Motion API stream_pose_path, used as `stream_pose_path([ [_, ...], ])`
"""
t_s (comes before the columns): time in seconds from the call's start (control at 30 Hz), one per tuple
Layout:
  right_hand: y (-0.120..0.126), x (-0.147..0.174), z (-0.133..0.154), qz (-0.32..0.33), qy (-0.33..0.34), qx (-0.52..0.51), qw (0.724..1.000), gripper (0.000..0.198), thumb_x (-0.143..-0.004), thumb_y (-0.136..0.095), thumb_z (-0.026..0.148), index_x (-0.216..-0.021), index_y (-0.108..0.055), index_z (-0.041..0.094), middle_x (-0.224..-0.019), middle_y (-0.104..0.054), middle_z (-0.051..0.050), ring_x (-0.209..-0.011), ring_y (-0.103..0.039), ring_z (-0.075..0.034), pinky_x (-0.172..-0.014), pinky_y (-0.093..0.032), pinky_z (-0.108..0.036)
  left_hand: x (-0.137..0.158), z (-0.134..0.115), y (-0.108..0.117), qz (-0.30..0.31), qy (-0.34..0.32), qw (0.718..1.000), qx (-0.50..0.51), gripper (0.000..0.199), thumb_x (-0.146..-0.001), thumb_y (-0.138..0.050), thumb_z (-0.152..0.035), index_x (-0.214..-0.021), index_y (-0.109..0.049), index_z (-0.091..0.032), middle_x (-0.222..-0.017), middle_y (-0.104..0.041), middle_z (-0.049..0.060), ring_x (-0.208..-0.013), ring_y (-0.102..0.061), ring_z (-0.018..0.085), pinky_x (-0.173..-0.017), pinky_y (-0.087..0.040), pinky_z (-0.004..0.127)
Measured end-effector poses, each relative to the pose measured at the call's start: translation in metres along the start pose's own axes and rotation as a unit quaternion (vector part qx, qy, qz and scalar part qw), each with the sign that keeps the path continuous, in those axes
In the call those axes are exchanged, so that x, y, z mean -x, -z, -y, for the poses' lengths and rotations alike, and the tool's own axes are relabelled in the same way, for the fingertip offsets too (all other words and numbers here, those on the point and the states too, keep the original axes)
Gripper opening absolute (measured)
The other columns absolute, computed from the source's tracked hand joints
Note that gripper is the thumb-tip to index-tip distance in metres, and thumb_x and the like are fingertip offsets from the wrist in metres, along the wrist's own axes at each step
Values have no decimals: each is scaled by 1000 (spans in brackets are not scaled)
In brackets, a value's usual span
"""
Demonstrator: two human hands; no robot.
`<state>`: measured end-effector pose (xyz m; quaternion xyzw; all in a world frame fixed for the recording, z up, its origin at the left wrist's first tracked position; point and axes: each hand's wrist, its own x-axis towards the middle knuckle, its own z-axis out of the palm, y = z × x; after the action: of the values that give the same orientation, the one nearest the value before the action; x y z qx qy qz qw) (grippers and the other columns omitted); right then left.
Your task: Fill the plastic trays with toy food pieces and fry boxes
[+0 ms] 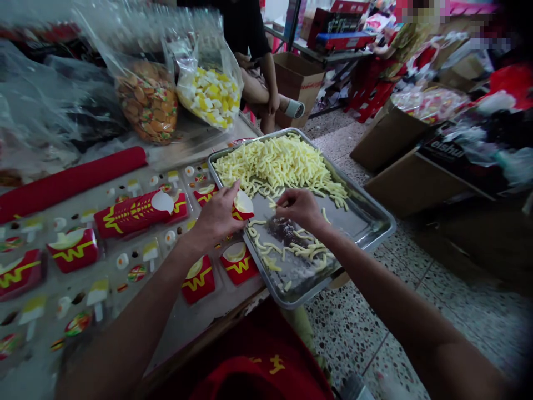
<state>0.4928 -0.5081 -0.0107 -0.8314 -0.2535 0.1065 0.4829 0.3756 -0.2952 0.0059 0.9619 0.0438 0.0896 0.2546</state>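
Note:
My left hand (219, 214) is closed around a small red carton (244, 205) with a pale inside, held by the tray's left edge. Just right of it my right hand (300, 208) pinches pale yellow toy fries (272, 204) over the metal tray (362, 216). A big heap of fries (283, 164) fills the far half of the tray, and loose fries (310, 247) lie scattered in the near half. Red cartons marked with a yellow W (238, 264) sit in clear moulded packs below my left hand. A row of nested red cartons (133, 214) lies to the left.
Clear packs with small toy food pieces (97, 294) cover the table. A rolled red cloth (75, 180) lies behind them. Bags of toy burger pieces (147, 103) and yellow-white pieces (210, 97) stand at the back. Another person (258, 61) sits beyond; cardboard boxes (389, 133) stand right.

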Motion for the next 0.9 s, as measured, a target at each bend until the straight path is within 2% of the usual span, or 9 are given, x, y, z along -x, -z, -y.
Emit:
stream_pose_path([
  [0.1, -1, -7, 19, 2, 30, -16, 999, 12, -62, -70, 20, -72, -73, 14, -63, -65, 1, -57, -53, -11, -54, -37, -23, -7, -11, -12, 17, -44, 999, 8, 99, -69, -85, -34, -153, -38, -12, -136, -57, 17, -127, -56, 33, -107, -48, 42],
  [0.2, -9, -12, 40, 6, 72, 105, 992, 9, -64, -70, 16, -72, -76, 16, -63, -66, 1, -59, -54, -12, -58, -35, -24, -16, -25, -27, -2, -47, 999, 12, 98, -65, -86, -26, -152, -41, -15, -132, -60, 15, -124, -59, 33, -106, -49, 42],
  [0.3, -17, -17, 57, -4, 93, 212, 973, 13, -70, -64, 11, -69, -76, 16, -61, -64, -1, -61, -53, -13, -59, -31, -26, -25, -36, -38, -64, -12, 998, 26, 91, -63, -81, -16, -147, -47, -14, -126, -64, 14, -117, -63, 32, -104, -51, 42],
  [0.43, -10, -29, 73, 77, 87, 171, 978, 17, -69, -61, 6, -71, -75, 14, -60, -62, 2, -61, -52, -11, -58, -32, -25, -37, -46, -41, -142, -9, 987, 68, 88, -60, -79, -15, -143, -50, -13, -122, -66, 13, -114, -64, 31, -103, -52, 44],
  [0.53, 13, -35, 79, 27, 93, 153, 984, 11, -69, -70, 11, -78, -76, 14, -68, -66, 1, -65, -54, -12, -62, -36, -24, -46, -50, -38, -173, -32, 978, 114, 91, -59, -82, -17, -144, -50, -13, -128, -65, 14, -118, -63, 30, -106, -50, 43],
  [0.63, 50, -23, 70, 0, 89, 123, 988, 17, -73, -78, 25, -86, -77, 14, -74, -69, 0, -67, -56, -12, -64, -40, -25, -50, -48, -38, -166, -37, 971, 169, 93, -62, -86, -25, -146, -48, -17, -137, -62, 12, -125, -60, 29, -110, -47, 42],
  [0.73, 87, 10, 40, 29, 45, 151, 987, 21, -77, -78, 35, -87, -80, 16, -72, -71, -1, -64, -57, -12, -61, -40, -25, -48, -40, -41, -150, -33, 967, 205, 93, -63, -89, -27, -146, -49, -17, -141, -60, 12, -128, -59, 29, -113, -46, 41],
  [0.8, 104, 36, 16, 47, -21, 220, 974, 16, -77, -78, 34, -81, -81, 19, -68, -71, -1, -61, -58, -13, -60, -39, -26, -46, -34, -43, -149, -12, 966, 213, 91, -63, -90, -28, -145, -51, -17, -142, -60, 13, -128, -59, 28, -113, -47, 41],
  [0.9, 109, 66, -8, 25, -105, 341, 934, 13, -81, -74, 31, -83, -83, 22, -72, -74, -4, -65, -62, -16, -59, -36, -27, -43, -34, -44, -165, 14, 963, 211, 90, -65, -89, -28, -145, -50, -18, -141, -60, 12, -128, -59, 29, -112, -48, 43],
])
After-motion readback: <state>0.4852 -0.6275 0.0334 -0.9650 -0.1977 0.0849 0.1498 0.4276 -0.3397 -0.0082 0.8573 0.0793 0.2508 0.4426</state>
